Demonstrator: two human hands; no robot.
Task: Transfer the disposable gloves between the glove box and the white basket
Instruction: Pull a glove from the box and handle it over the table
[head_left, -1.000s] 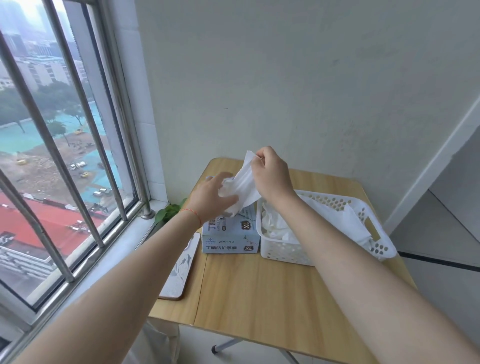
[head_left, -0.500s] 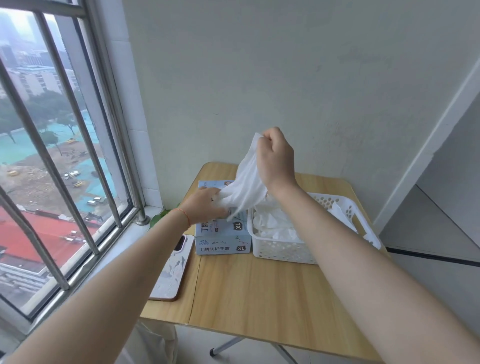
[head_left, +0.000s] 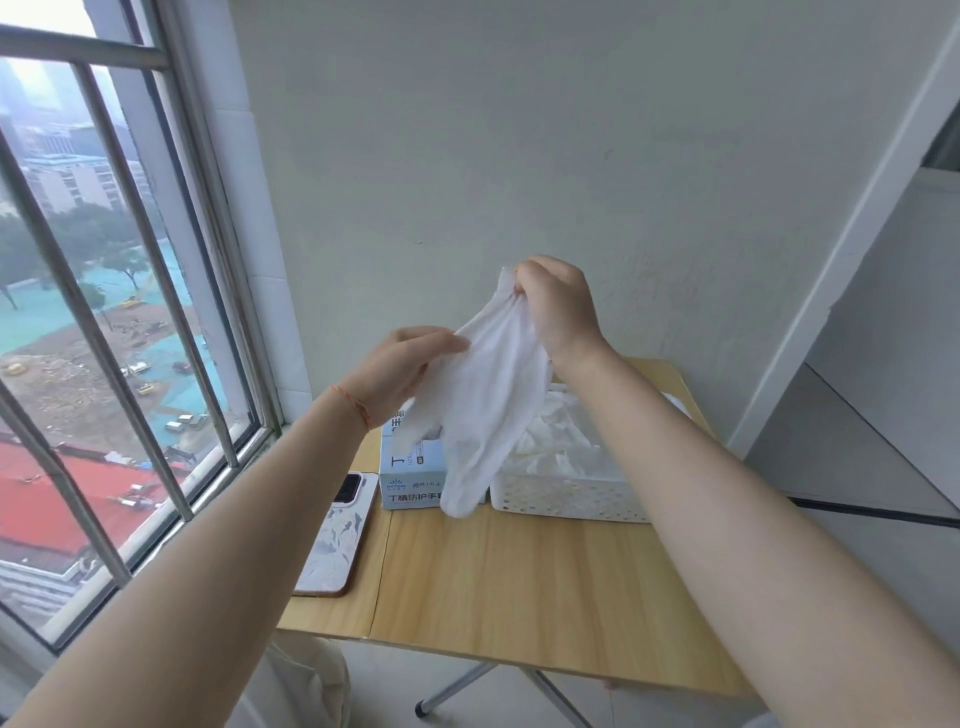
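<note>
A white disposable glove hangs in the air above the table, its fingers dangling down in front of the glove box. My right hand pinches the glove's cuff at the top. My left hand holds the glove's left edge lower down. The pale blue glove box stands on the table, partly hidden by the glove. Right beside it sits the white perforated basket, with several crumpled white gloves inside.
A phone in a patterned case lies on the left leaf of the wooden folding table. A barred window runs along the left, and a plain wall stands behind the table.
Both hands have lifted the glove up from the box top, so that it now hangs free at full length. My left hand has left the box and holds the glove's edge.
</note>
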